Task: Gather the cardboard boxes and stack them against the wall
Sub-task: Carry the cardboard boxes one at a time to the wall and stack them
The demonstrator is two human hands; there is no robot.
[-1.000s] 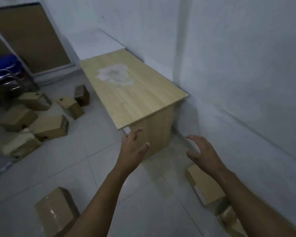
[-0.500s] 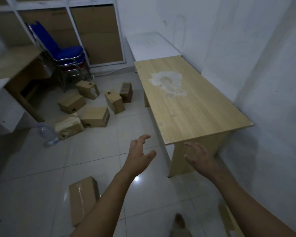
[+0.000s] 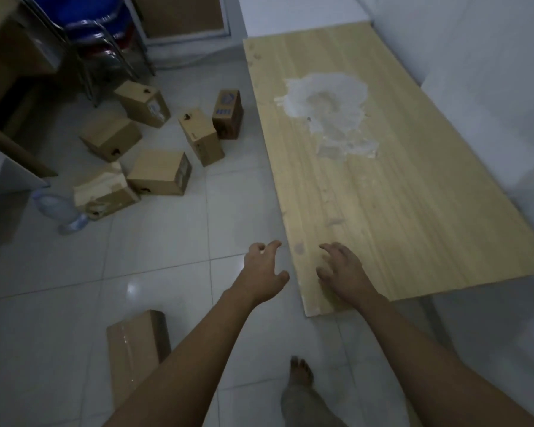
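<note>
Head view: my call is nearest one first, grip both sides, set it flush. On the right, wall (image 3: 475,57); wood surface (image 3: 398,211) along it, white stain (image 3: 327,100) on top. Six boxes (image 3: 159,172) scattered on floor (image 3: 167,257) far left, one box (image 3: 133,343) close, lower left. Empty: left hand (image 3: 264,272), right hand (image 3: 342,272), fingers loosely spread.

Pale tiled floor (image 3: 167,251) with scattered cardboard boxes (image 3: 159,172) and a plastic bottle (image 3: 59,208)

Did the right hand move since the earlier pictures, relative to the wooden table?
Yes. The right hand has moved forward: before it showed below the near end of the wooden table, now it appears over the tabletop's near corner.
</note>
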